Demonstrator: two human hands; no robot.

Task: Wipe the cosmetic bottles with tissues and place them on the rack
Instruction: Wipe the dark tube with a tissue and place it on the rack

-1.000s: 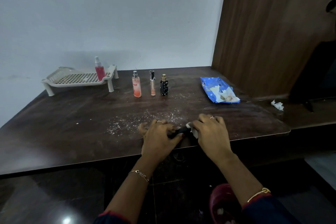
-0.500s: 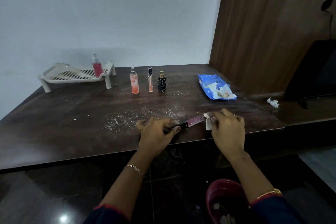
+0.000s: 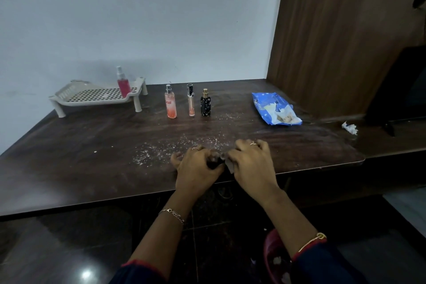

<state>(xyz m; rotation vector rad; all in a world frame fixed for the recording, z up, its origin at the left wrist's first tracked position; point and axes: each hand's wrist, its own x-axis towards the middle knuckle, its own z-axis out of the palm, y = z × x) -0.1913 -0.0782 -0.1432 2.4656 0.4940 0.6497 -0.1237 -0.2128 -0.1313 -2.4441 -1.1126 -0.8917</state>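
Bottle (image 3: 215, 161), small and dark, lies at the near edge of the table (image 3: 69, 157) between my hands. My left hand (image 3: 198, 168) curls round one end, and my right hand (image 3: 253, 163) pinches a tissue (image 3: 230, 168) over the other. Three bottles (image 3: 191, 102) stand mid-table; a pink bottle (image 3: 123, 85) stands on the rack (image 3: 66, 93).

a single head-worn wide-angle camera looks forward and down across the bench (image 3: 87, 168) toward the wall (image 3: 138, 18); the rack (image 3: 92, 95) sits far left.

Dark table (image 3: 69, 157) dusted with white specks (image 3: 161, 152); brown panel (image 3: 334, 30), perhaps a screen (image 3: 403, 90), at right.
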